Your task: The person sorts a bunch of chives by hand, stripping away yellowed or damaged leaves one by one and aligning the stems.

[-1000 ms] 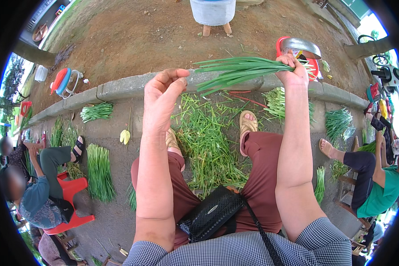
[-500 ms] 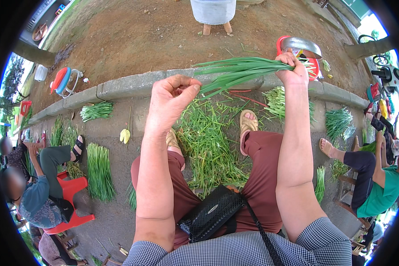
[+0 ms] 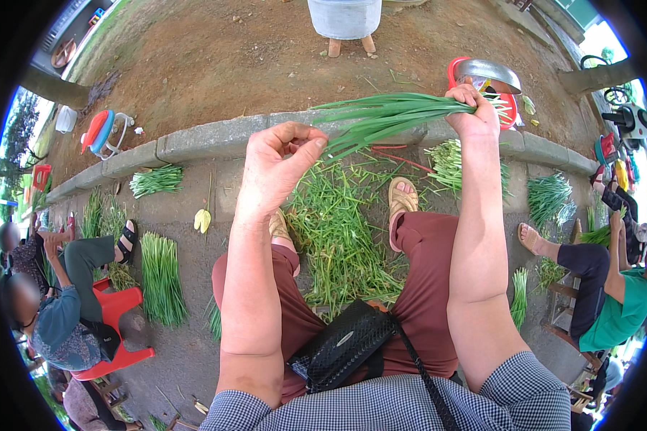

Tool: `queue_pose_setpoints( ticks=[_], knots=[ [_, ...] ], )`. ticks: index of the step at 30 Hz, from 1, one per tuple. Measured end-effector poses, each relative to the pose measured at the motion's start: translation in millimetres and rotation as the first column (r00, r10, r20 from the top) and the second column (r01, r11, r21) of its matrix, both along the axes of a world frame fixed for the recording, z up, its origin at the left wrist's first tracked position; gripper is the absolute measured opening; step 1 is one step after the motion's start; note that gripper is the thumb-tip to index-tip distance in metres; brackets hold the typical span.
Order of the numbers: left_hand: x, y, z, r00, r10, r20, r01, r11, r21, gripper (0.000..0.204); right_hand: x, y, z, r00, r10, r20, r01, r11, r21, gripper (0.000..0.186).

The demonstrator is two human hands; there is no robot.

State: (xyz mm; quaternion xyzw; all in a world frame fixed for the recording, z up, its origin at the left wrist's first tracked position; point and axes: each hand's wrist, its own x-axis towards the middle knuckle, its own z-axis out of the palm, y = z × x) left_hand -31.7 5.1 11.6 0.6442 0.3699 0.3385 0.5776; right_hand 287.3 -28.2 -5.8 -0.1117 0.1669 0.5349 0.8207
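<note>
My right hand [image 3: 474, 113] is closed around a bunch of long green chives [image 3: 395, 113] at its pale stem end. The flat leaves fan out leftward, above the curb. My left hand [image 3: 284, 161] has thumb and forefinger pinched together beside the lowest leaf tips. Whether a leaf is caught in that pinch is too small to make out. Below the hands, a heap of green and yellowish trimmings [image 3: 338, 237] covers the ground between my sandalled feet. A black handbag [image 3: 345, 341] rests on my lap.
A stone curb [image 3: 212, 138] crosses ahead, with a white tub [image 3: 345, 20] and a red basin [image 3: 507, 111] beyond it. Chive bundles lie left [image 3: 162, 276] and right [image 3: 447, 164]. Other people sit at both sides, one on a red stool [image 3: 126, 305].
Hardly anything differs. The left hand and the chive leaves have shifted very slightly; the right hand keeps its grip on the bunch.
</note>
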Motion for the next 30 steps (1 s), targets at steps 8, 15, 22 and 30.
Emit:
queue_pose_setpoints(
  ticks=[8, 15, 22, 30],
  knots=[
    [1.1, 0.9, -3.3, 0.994, 0.052, 0.096, -0.050, 0.998, -0.028, 0.010, -5.8, -0.8, 0.2, 1.000, 0.016, -0.002, -0.016, 1.000, 0.026, 0.012],
    [1.7, 1.8, -5.0, 0.988, 0.071, 0.137, -0.065, 0.997, -0.050, 0.011, -7.5, 0.1, 1.5, 0.998, 0.037, 0.052, -0.037, 0.999, -0.002, 0.014],
    [-1.3, 5.4, -5.6, 0.973, 0.079, 0.216, -0.070, 0.996, -0.051, 0.020, -3.1, 0.7, -1.5, 0.997, 0.047, 0.061, -0.048, 0.999, 0.019, 0.015],
    [0.0, 2.1, -1.2, 0.978, 0.040, 0.207, -0.024, 0.997, -0.078, 0.014, -3.8, 0.8, -0.2, 0.996, 0.046, 0.082, -0.047, 0.999, 0.009, 0.012]
  ],
)
